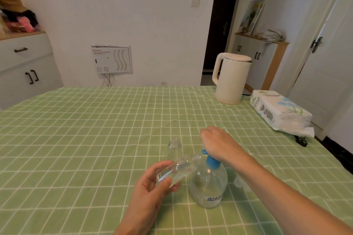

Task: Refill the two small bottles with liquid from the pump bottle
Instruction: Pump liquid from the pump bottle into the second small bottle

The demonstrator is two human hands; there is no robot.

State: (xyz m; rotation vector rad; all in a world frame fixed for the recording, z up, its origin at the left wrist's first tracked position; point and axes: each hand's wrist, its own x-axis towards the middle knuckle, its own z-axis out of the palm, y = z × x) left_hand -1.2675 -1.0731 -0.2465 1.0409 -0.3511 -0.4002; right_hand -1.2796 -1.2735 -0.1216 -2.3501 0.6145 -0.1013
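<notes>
A clear pump bottle (209, 187) with a blue pump head (211, 161) stands on the green checked tablecloth near the front. My right hand (217, 143) presses down on top of the pump head. My left hand (152, 187) grips a small clear bottle (177, 170), tilted with its open mouth up against the blue spout. A second small clear bottle (174, 148) stands upright just behind, untouched. Two small clear caps (239, 182) lie to the right of the pump bottle, partly hidden by my right forearm.
A cream electric kettle (232, 77) stands at the table's far right. A white tissue pack (280, 110) lies near the right edge, with a black plug (301, 140) beside it. The table (86, 129) has cabinets beyond its left and right sides.
</notes>
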